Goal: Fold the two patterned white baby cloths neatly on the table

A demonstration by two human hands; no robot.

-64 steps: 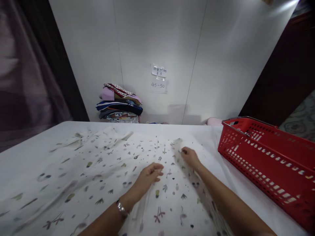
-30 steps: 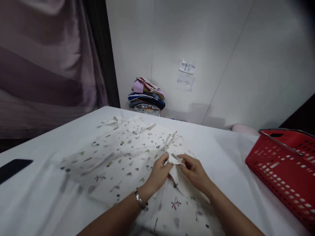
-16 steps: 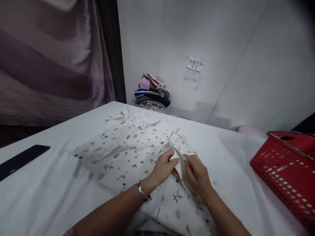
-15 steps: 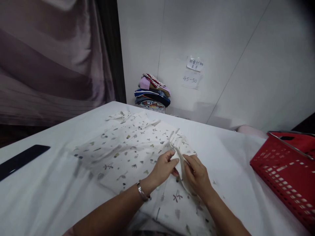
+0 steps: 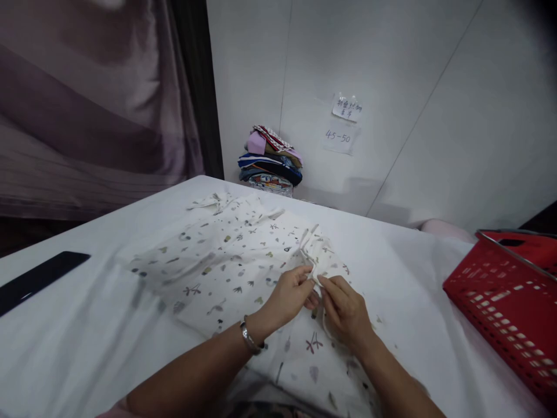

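White, thin, leaf-printed cloth [image 5: 237,270], rumpled on flat wht worktop [image 5: 404,278], bunched edge pinched btwn fingertips, L hand [image 5: 287,297] & R hand [image 5: 347,309]; risk: creases/slip if pull uneven.

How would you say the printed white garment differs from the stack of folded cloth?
The printed white garment lies spread and wrinkled on the table; the stack of folded cloth is piled in layers. The garment is white with small motifs; the stack mixes lilac, blue, black and red. The left hand and right hand pinch the garment; neither touches the stack. Both show patterned fabric.
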